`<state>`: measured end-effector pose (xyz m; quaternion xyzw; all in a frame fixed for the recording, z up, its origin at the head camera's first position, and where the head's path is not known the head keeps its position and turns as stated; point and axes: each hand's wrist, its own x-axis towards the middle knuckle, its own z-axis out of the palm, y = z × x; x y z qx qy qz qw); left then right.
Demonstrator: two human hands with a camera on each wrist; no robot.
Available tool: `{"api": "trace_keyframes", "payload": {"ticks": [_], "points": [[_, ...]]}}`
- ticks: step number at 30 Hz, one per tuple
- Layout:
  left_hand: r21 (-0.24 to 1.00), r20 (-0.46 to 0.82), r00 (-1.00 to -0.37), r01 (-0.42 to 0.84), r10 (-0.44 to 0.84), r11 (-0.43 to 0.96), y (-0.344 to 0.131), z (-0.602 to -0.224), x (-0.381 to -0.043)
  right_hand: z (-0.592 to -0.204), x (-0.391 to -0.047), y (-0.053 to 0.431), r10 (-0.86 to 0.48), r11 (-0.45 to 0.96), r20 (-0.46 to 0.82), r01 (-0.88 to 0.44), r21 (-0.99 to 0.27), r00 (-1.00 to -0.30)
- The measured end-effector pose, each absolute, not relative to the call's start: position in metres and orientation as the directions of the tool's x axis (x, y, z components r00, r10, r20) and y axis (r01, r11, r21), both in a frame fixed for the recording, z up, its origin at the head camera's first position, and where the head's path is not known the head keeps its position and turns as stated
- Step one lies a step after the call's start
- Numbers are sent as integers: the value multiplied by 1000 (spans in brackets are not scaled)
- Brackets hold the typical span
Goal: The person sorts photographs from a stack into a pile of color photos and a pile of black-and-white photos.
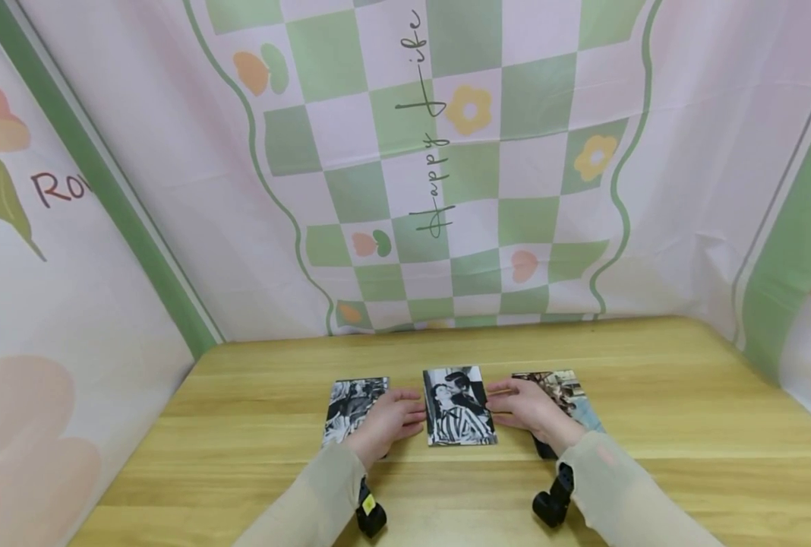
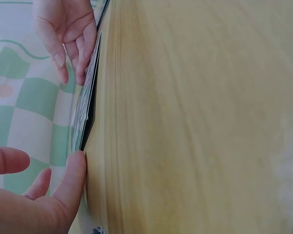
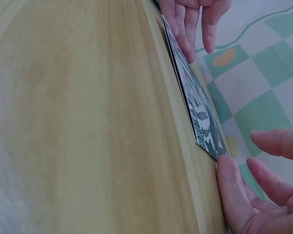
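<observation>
A black-and-white photo card (image 1: 459, 418) lies in the middle of the wooden table, showing figures and bold striped clothing. My left hand (image 1: 393, 419) is at its left edge, fingers extended toward it; in the left wrist view a fingertip (image 2: 76, 168) meets the card's end. From the other side my right hand (image 1: 534, 412) reaches the right edge, with a fingertip (image 3: 228, 168) right at the card's corner in the right wrist view. Another black-and-white card (image 1: 348, 404) lies left, partly hidden under my left hand. A coloured card (image 1: 579, 396) lies right, partly covered by my right hand and wrist.
Black wrist cameras hang below the left cuff (image 1: 371, 516) and the right cuff (image 1: 554, 497). A checked green and white curtain (image 1: 470, 175) backs the table (image 1: 276, 471). Printed fabric walls (image 1: 57, 304) rise on both sides.
</observation>
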<state>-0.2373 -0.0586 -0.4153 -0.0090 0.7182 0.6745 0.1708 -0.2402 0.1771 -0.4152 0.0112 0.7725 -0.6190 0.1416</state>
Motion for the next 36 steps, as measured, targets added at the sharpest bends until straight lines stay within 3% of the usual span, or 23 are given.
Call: {"api": "trace_keyframes", "payload": {"ticks": [20, 36], "points": [[968, -249, -946, -237, 208, 81, -59, -412, -238, -413, -242, 177, -148, 187, -222, 193, -963, -964], [973, -221, -970, -212, 105, 86, -54, -419, -237, -422, -241, 170, -64, 158, -229, 216, -963, -971]]}}
